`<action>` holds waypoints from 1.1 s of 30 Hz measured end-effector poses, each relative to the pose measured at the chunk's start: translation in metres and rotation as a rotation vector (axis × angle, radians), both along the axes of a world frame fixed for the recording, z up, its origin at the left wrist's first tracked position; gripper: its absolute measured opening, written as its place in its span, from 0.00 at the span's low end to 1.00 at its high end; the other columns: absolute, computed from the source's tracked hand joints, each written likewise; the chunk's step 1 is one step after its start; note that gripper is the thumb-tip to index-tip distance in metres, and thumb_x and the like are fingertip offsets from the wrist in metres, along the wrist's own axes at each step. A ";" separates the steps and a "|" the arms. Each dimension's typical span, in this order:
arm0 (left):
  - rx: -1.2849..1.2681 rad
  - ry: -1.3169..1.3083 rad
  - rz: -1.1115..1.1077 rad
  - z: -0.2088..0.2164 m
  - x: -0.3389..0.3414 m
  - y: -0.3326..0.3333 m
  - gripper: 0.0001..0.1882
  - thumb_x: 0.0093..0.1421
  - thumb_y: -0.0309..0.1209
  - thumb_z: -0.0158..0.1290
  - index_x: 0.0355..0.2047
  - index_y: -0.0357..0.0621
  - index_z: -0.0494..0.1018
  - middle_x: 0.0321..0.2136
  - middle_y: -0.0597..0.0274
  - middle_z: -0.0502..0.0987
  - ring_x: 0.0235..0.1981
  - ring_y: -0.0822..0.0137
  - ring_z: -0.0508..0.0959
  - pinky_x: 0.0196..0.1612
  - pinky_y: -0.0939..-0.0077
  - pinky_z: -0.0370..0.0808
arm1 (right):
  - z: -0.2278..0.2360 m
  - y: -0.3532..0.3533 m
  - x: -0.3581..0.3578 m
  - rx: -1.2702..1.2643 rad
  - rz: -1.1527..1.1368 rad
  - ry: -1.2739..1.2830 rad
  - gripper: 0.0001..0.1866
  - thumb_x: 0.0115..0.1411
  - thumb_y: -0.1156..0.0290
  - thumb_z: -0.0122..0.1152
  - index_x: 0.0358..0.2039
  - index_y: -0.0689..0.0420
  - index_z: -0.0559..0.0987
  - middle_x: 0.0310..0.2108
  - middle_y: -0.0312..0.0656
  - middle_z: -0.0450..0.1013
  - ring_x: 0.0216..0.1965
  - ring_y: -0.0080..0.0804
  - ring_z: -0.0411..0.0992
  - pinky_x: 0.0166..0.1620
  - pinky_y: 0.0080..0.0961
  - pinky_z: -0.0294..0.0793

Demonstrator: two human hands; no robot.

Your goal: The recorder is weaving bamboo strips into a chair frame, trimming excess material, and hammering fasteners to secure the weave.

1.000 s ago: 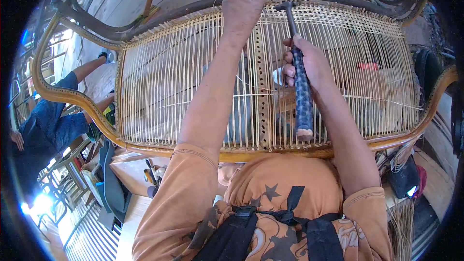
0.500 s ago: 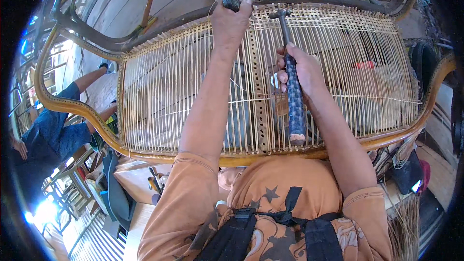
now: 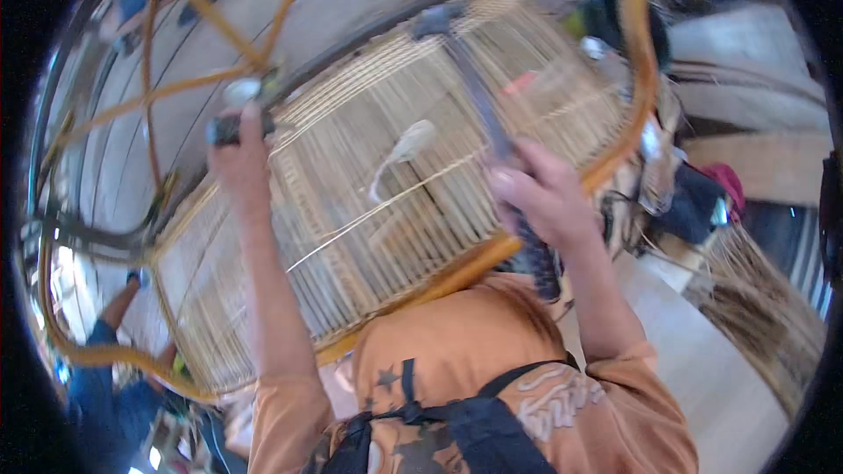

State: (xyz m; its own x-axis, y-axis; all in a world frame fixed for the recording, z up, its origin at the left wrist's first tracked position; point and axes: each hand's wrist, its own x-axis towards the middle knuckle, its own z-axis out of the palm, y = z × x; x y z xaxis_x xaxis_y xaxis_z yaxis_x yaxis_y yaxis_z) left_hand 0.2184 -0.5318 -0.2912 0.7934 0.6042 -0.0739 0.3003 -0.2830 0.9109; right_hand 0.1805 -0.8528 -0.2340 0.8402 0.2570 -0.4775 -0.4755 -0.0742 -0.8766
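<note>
Across the middle stretches a rattan seat (image 3: 378, 211) of a bench frame, with pale cane strands strung from its near rail to its far rail. My left hand (image 3: 239, 162) is closed around a short dark tool handle (image 3: 228, 130) by the far rail; motion smears its working end. A pale round object (image 3: 242, 92) lies just beyond that hand. My right hand (image 3: 549, 197) grips a hammer (image 3: 479, 88) by its dark wrapped handle, over the right part of the seat. The hammer head is raised toward the far rail.
A whitish tapered object (image 3: 411, 142) shows at the strands; whether above or below them I cannot tell. Curved rattan arms (image 3: 645, 44) bound the seat. A person in blue (image 3: 101, 377) is at the lower left. Loose cane strips (image 3: 746, 281) lie at the right.
The view has turned, so the bench appears tilted. My left hand has shifted left along the far rail with the dark handle. The hammer stays in my right hand, now farther from my left.
</note>
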 end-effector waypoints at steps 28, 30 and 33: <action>-0.094 0.568 -1.346 -0.081 -0.116 -0.385 0.18 0.53 0.28 0.51 0.42 0.28 0.67 0.34 0.35 0.75 0.36 0.42 0.77 0.39 0.55 0.73 | -0.168 -0.185 -0.138 -0.579 -0.516 -0.185 0.09 0.56 0.74 0.57 0.36 0.66 0.76 0.31 0.44 0.75 0.31 0.32 0.72 0.36 0.28 0.72; -0.088 0.613 -1.321 -0.094 -0.118 -0.395 0.18 0.54 0.28 0.48 0.44 0.29 0.68 0.35 0.36 0.76 0.34 0.43 0.77 0.38 0.54 0.73 | -0.179 -0.182 -0.140 -0.300 -0.523 -0.128 0.15 0.60 0.68 0.56 0.40 0.68 0.75 0.35 0.45 0.74 0.32 0.26 0.71 0.35 0.24 0.72; -0.082 0.625 -1.205 -0.109 -0.129 -0.408 0.21 0.56 0.30 0.45 0.48 0.28 0.66 0.34 0.38 0.77 0.32 0.44 0.77 0.36 0.55 0.73 | -0.194 -0.186 -0.151 -0.312 -0.462 -0.424 0.25 0.57 0.69 0.56 0.52 0.70 0.67 0.40 0.47 0.73 0.37 0.30 0.71 0.40 0.26 0.72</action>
